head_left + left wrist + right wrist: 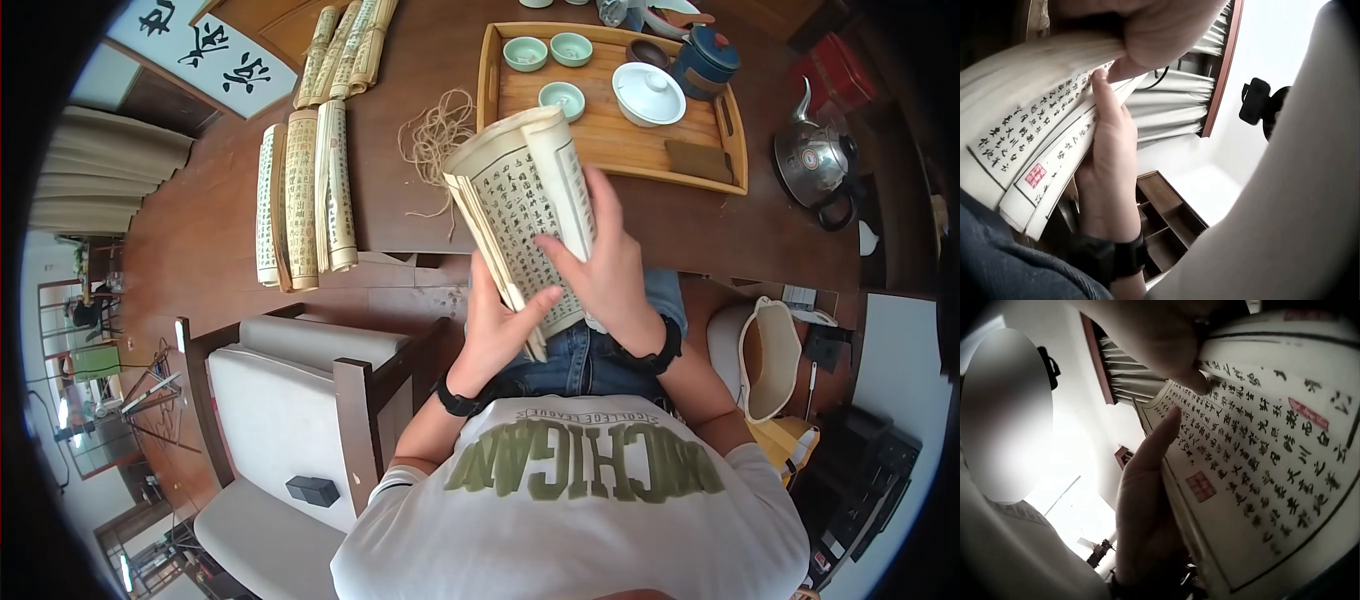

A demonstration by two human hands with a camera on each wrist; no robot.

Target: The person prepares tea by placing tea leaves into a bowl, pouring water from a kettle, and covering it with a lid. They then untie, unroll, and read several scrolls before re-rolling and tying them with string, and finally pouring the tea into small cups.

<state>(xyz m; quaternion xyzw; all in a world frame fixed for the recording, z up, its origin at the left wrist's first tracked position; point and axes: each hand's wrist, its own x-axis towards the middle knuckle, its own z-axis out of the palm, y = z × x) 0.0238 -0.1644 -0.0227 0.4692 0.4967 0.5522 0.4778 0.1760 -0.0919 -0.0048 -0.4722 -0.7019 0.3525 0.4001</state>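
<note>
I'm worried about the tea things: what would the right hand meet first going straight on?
Beyond the sheets it holds, the right hand would probably meet the wooden tray first, though depth is unclear.

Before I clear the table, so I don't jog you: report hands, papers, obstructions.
Left hand grips papers, lower left edge. Right hand grips right side, thumb over text. Papers curled, text up. Tangled string on table nearby; nothing blocking hands.

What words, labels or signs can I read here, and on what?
"MICHIGAN": shirt
"COLLEGE LEAGUE": same shirt, smaller line
White sheet: large brush characters, not surely readable
Held papers, red seals: too small or blurred
Rolled papers: too small
Kettle label: too small
</note>
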